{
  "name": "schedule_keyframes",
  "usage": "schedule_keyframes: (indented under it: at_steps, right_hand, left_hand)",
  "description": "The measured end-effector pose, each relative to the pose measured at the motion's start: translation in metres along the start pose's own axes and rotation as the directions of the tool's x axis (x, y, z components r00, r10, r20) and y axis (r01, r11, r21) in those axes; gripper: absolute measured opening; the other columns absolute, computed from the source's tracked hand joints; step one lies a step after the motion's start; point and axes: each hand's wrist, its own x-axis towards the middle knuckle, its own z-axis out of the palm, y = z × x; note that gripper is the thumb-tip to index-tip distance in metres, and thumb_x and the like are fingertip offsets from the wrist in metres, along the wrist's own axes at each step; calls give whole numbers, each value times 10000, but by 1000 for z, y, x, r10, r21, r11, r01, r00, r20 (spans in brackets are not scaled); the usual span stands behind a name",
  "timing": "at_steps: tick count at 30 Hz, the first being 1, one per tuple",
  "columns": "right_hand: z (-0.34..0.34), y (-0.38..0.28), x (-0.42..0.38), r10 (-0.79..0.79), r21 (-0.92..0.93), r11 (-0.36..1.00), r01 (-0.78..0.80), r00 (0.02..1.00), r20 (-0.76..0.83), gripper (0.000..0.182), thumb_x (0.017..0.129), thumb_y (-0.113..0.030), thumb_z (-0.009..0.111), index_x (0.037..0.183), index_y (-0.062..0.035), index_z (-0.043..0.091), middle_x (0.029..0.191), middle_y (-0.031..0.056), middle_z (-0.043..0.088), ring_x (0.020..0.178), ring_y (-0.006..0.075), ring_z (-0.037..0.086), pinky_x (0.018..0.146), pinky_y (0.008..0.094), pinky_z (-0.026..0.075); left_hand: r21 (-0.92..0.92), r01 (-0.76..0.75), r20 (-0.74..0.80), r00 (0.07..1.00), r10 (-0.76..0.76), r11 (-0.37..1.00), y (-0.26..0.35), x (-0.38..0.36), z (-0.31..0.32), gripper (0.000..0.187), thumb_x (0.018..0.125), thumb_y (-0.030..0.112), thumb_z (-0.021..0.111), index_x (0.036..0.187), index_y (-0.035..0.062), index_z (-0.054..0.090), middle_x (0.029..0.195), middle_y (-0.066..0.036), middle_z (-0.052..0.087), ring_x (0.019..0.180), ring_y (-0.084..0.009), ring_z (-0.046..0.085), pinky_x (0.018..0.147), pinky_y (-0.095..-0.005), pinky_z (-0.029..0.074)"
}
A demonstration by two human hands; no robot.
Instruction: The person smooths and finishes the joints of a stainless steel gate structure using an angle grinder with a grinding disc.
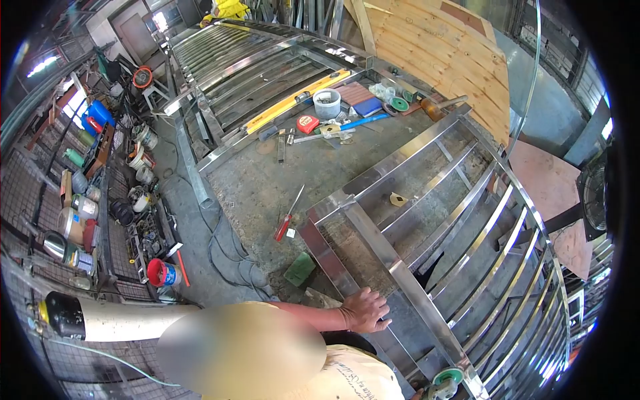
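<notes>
My left hand (pixel 365 311) rests on the near bar of a shiny metal frame (pixel 373 227), its fingers curled over the bar. At the bottom edge a sliver of my right hand (pixel 419 395) shows beside an angle grinder with a green disc (pixel 448 379); most of that hand is cut off. The grinder sits against the frame's lower bar. A green pad (pixel 301 269) lies on the worktable (pixel 250 193) beyond my left forearm. Farther up are a red-handled screwdriver (pixel 285 225) and a small white square.
Across the table stand a yellow spirit level (pixel 293 103), red tape measure (pixel 308 124), grey tub (pixel 327 105) and wooden mallet (pixel 443 107). A second barred frame (pixel 233 63) lies behind. Cables (pixel 220 243) and a red bucket (pixel 162 272) are on the left floor. A fan (pixel 593 190) stands right.
</notes>
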Motion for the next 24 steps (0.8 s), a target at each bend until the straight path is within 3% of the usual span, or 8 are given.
schedule_keyframes:
  at_steps: [11,24]
  right_hand:
    - [-6,-8,15,-20,98,995,14,998,63,1095,649,-399,989,1450,12,366,1182,276,647,1016,414,679,866,499,576]
    - [-24,-15,39,-39,276,961,-24,975,219,1094,652,-387,991,1447,11,355,1182,276,646,1030,407,678,881,493,573]
  left_hand:
    - [29,88,-84,993,-86,996,7,-1,3,407,939,496,623,758,137,683,780,-42,632,807,-229,637,771,-403,449]
    - [57,220,-59,974,-217,974,16,-5,7,374,943,467,614,808,131,706,838,-67,692,882,-259,682,849,-425,472]
